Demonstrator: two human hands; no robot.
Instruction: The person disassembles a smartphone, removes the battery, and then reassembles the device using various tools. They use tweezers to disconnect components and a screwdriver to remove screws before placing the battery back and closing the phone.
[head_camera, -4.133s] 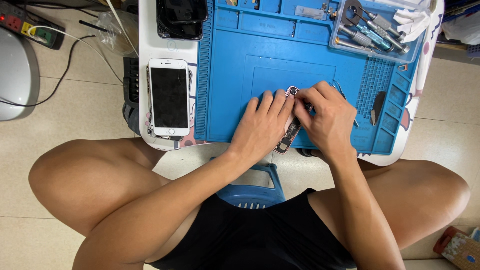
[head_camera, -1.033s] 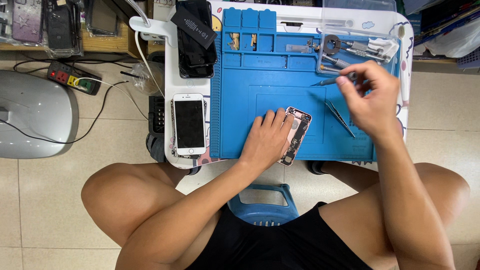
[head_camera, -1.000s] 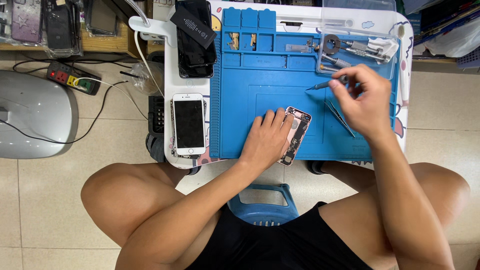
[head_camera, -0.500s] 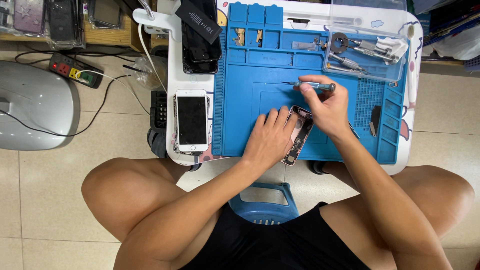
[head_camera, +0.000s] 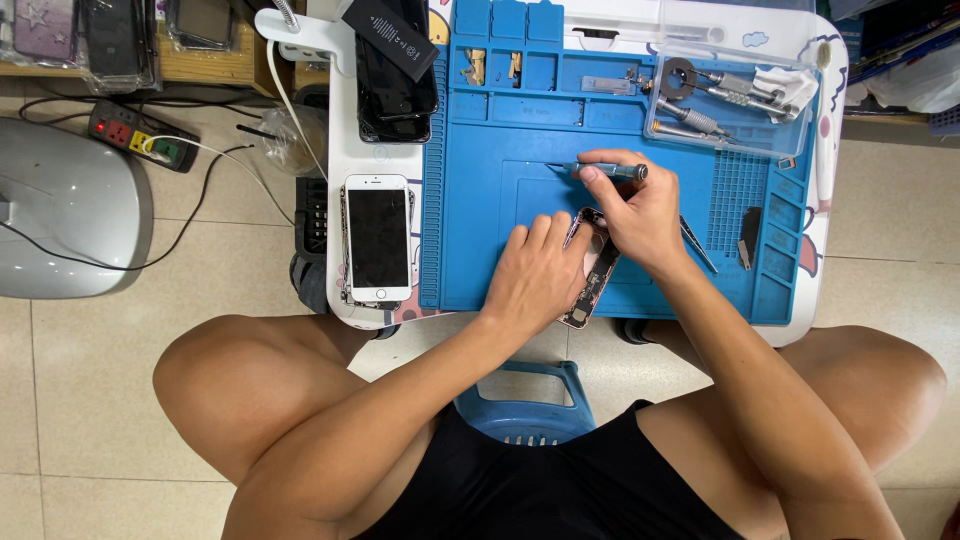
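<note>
we see a bright blue work mat (head_camera: 500, 260) on our white bench (head_camera: 345, 130). the opened phone shell (head_camera: 592, 270) shows pinkish metal edges and a dark inside. the screwdriver (head_camera: 610, 171) is grey-blue. left of the mat, a phone (head_camera: 377, 240) has a white face and black screen. the stool (head_camera: 525, 400) is blue, the floor tiles (head_camera: 100, 350) beige, our top (head_camera: 560, 480) black.

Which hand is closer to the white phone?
Left. The left hand sits on the mat just right of the white phone; the right hand is farther right, holding a screwdriver.
</note>
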